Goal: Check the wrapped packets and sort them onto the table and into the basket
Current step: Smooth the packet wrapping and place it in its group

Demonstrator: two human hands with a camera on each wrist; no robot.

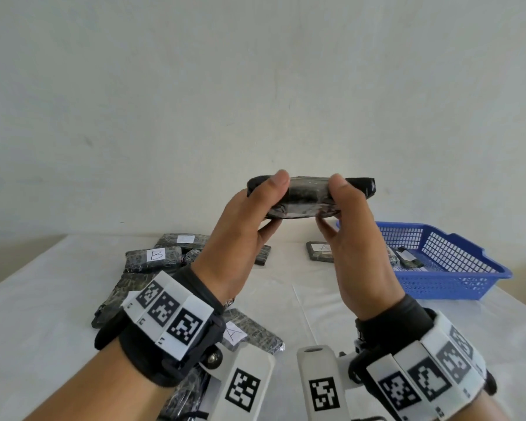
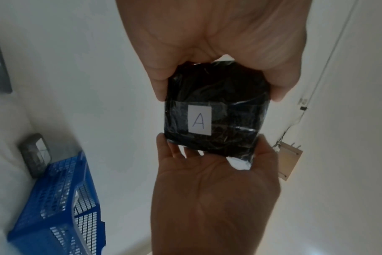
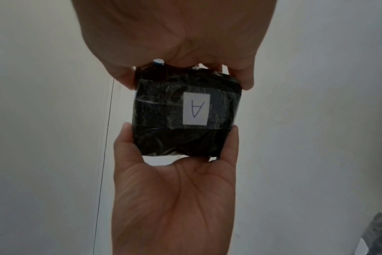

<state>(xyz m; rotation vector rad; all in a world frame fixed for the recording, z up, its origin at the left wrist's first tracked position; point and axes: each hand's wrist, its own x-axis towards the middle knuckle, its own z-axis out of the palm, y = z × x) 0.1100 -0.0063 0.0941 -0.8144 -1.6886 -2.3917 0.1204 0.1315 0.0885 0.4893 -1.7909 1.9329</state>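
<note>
I hold one black wrapped packet (image 1: 305, 196) up above the table, flat side down. My left hand (image 1: 274, 202) grips its left end and my right hand (image 1: 331, 202) grips its right end, thumbs on top and fingers beneath. Both wrist views show the underside of the packet (image 2: 227, 96) (image 3: 159, 110), which bears a white label (image 2: 200, 119) (image 3: 195, 108) marked "A". The blue basket (image 1: 456, 279) (image 2: 61, 198) stands on the table to the right and holds a few packets (image 1: 406, 258). One "A" packet (image 1: 320, 251) lies on the table just left of the basket.
Several dark packets lie heaped on the left of the white table (image 1: 316, 299), one labelled "B" (image 1: 154, 256). Another "A" packet (image 1: 246, 332) lies close to my left wrist. A plain wall rises behind the table.
</note>
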